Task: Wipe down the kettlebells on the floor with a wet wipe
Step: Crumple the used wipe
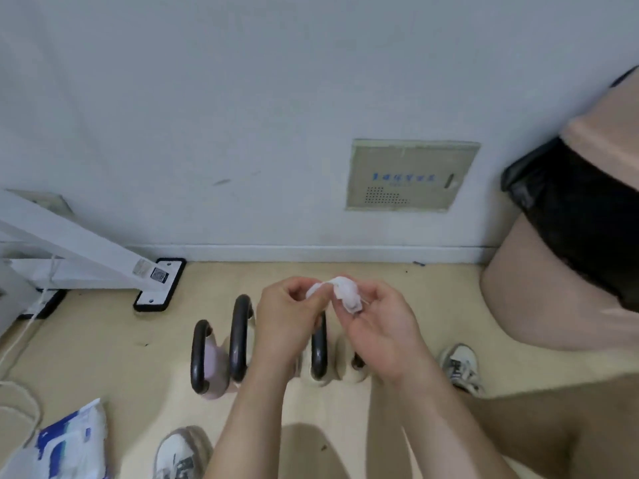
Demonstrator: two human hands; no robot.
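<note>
A crumpled white wet wipe (340, 291) hangs in the air between both hands, above the kettlebells. My left hand (288, 314) pinches its left end and my right hand (382, 326) grips its right part. Below them several kettlebells stand in a row on the beige floor. The leftmost is pink with a black handle (200, 357). Beside it stands a taller one with a black handle (240, 337). A pale one with a black handle (318, 354) and another pale one (354, 369) are partly hidden behind my hands.
A blue-and-white wipe packet (71, 444) lies on the floor at the lower left. A white stand with black feet (155, 285) is at the left by the wall. A beige bin with a black liner (567, 257) stands at the right. My shoes (461, 366) flank the kettlebells.
</note>
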